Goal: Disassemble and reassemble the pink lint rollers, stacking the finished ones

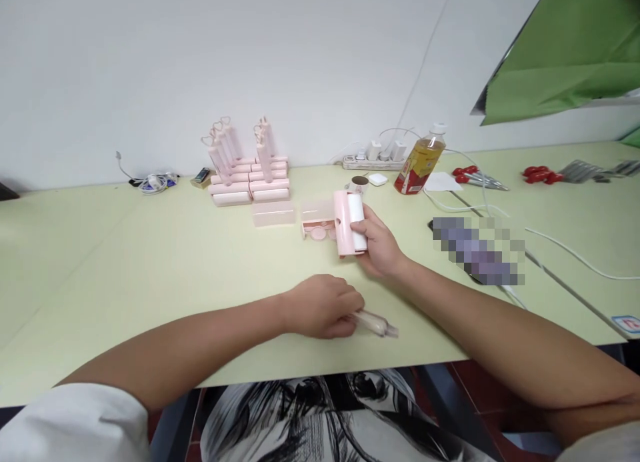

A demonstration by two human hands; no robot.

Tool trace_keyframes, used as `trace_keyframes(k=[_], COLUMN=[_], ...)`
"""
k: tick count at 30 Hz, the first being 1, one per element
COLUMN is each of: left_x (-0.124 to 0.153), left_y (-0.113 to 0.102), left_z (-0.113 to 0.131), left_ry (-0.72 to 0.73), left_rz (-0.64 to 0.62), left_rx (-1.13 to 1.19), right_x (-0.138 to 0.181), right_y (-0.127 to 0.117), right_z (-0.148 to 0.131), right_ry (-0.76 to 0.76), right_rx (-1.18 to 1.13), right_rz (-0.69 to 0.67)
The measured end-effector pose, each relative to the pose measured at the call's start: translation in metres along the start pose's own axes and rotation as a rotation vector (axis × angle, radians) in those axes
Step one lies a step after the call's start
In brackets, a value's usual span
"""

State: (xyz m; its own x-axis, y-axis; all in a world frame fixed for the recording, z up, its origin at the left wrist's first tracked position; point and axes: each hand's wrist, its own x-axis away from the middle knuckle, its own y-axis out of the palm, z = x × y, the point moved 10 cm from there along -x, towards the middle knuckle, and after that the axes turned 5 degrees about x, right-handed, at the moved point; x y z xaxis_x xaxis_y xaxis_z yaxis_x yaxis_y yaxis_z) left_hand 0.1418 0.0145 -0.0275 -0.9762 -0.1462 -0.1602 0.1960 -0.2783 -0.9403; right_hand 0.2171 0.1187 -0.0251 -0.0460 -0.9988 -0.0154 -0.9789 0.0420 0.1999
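Note:
My right hand [381, 245] is closed around a pink lint-roller case with a white roll [351, 223], held just above the pale green table [150, 269]. My left hand [323, 307] rests near the front edge, its fingers closed on a beige roller handle [377, 324] that lies on the table. A pink open tray part [317, 222] sits right beside the held case. A pale pink cover [273, 213] lies to its left.
Stacked pink lint rollers [249, 170] stand at the back. A drink bottle [419, 161], a power strip [373, 159], cables [560, 245], red-handled tools [477, 176] and a blurred patch [477, 249] lie to the right. Green cloth [570, 55] hangs top right.

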Motion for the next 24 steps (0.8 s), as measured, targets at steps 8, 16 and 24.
trace_keyframes(k=[8,16,24], left_x=[0.075,0.074,0.081], left_y=[-0.075,-0.095,-0.089], left_z=[-0.074,-0.061,-0.066], left_ry=[-0.561,-0.382,-0.352], left_rz=[0.384,0.403,0.418], left_rx=[0.111,0.123,0.28], right_x=[0.007,0.018,0.022], right_y=[0.014,0.024,0.026], right_z=[-0.009,-0.012,-0.012], right_ry=[-0.019,-0.096,-0.116], right_rx=[-0.004,0.123,0.19], right_rz=[-0.123,-0.212,-0.224])
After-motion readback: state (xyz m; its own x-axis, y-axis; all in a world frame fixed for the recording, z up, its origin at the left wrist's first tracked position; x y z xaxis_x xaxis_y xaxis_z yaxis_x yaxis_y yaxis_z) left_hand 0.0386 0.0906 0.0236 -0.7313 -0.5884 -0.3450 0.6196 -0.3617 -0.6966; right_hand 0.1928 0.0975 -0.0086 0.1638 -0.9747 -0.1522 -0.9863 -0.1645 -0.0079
